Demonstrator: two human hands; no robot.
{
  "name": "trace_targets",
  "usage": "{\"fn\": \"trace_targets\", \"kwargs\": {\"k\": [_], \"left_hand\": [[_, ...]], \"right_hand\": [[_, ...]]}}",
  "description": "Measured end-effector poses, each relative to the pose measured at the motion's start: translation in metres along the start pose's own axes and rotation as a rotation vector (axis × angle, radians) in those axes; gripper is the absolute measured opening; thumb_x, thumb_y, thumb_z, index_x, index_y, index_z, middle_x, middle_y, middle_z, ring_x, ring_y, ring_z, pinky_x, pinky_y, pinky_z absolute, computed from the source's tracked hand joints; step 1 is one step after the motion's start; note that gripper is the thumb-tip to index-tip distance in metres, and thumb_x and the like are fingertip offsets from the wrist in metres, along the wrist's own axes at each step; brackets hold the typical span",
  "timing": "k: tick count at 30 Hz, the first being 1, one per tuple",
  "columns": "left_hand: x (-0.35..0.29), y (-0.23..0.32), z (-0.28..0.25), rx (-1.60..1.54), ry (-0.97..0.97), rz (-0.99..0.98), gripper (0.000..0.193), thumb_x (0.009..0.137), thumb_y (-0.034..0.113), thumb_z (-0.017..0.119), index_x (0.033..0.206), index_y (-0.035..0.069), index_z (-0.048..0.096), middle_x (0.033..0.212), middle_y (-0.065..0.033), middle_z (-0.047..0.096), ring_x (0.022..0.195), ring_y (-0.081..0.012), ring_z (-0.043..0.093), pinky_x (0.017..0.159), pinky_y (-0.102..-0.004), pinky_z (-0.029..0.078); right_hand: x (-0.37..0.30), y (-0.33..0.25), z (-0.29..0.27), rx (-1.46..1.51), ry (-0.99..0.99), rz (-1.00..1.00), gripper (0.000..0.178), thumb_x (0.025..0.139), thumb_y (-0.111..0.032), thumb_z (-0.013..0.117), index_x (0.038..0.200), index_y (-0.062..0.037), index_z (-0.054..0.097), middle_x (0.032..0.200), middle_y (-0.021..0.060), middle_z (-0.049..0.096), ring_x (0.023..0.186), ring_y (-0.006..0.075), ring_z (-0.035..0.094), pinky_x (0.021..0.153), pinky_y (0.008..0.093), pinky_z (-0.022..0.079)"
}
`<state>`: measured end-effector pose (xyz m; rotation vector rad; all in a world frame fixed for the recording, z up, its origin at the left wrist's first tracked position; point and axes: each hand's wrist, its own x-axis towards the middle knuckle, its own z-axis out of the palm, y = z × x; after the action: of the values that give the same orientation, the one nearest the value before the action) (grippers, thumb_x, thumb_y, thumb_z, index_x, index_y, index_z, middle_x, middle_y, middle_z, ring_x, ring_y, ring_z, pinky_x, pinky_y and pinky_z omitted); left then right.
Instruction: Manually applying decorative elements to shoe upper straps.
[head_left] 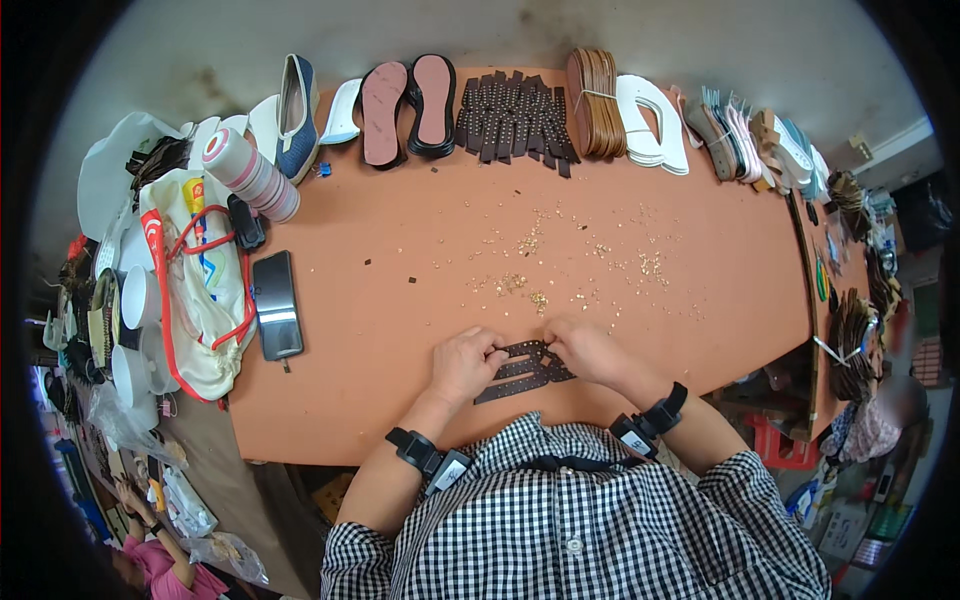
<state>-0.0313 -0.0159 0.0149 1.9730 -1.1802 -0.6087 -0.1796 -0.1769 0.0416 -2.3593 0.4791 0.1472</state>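
Observation:
A dark brown slotted shoe-strap piece (530,381) dotted with small studs lies flat on the table near its front edge, between my hands. My left hand (466,362) is closed, thumb and fingertips pinching the left end of its upper strip. On the far right corner of the same piece rest the fingers of my right hand (588,352), pinched together; whatever they hold is too small to make out. Just beyond both hands, loose gold studs (538,300) lie in small heaps and scattered. Part of the strap piece is hidden under my fingers.
Along the back stand pink-lined soles (384,112), a pile of studded straps (515,115), bundled tan soles (597,105) and white cutouts (650,122). At left are a phone (277,305), a striped bottle (250,175) and a drawstring bag (205,290). Another person (165,560) is lower left.

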Motion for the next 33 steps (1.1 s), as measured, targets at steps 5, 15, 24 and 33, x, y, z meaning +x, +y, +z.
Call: {"fn": "trace_targets", "kwargs": {"k": [5, 15, 24, 33], "left_hand": [[0.003, 0.003, 0.001, 0.011, -0.008, -0.031, 0.012, 0.071, 0.011, 0.071, 0.081, 0.007, 0.065, 0.075, -0.0056, 0.063, 0.064, -0.0182, 0.062, 0.057, -0.0286, 0.049], [-0.004, 0.008, 0.001, 0.008, -0.027, -0.021, 0.014, 0.072, 0.01, 0.07, 0.084, 0.004, 0.065, 0.075, -0.0075, 0.06, 0.062, -0.0188, 0.058, 0.057, -0.0297, 0.048], [-0.005, 0.005, 0.002, 0.034, -0.004, -0.015, 0.014, 0.073, 0.009, 0.07, 0.085, 0.003, 0.065, 0.075, -0.0075, 0.062, 0.064, -0.0173, 0.059, 0.058, -0.0283, 0.048], [-0.006, -0.002, 0.007, -0.073, -0.024, -0.12, 0.014, 0.072, 0.007, 0.072, 0.084, 0.004, 0.065, 0.074, -0.0063, 0.061, 0.062, -0.0141, 0.057, 0.057, -0.0255, 0.047]], "right_hand": [[-0.015, -0.01, 0.013, -0.091, 0.04, -0.066, 0.015, 0.077, -0.006, 0.054, 0.092, -0.002, 0.053, 0.092, 0.0173, 0.057, 0.084, 0.0339, 0.058, 0.072, 0.0407, 0.049], [-0.013, -0.017, 0.018, -0.4, -0.012, -0.148, 0.017, 0.082, -0.012, 0.047, 0.094, -0.0006, 0.053, 0.093, 0.0158, 0.058, 0.084, 0.0278, 0.062, 0.071, 0.0356, 0.052], [-0.015, -0.009, 0.012, -0.274, -0.056, -0.148, 0.015, 0.085, -0.012, 0.044, 0.089, 0.0006, 0.051, 0.094, 0.0181, 0.054, 0.089, 0.0323, 0.058, 0.072, 0.0391, 0.052], [-0.009, 0.033, -0.014, -0.24, 0.092, 0.0, 0.017, 0.082, -0.016, 0.052, 0.09, -0.0014, 0.053, 0.09, 0.0174, 0.057, 0.082, 0.0344, 0.059, 0.07, 0.0418, 0.049]]}}
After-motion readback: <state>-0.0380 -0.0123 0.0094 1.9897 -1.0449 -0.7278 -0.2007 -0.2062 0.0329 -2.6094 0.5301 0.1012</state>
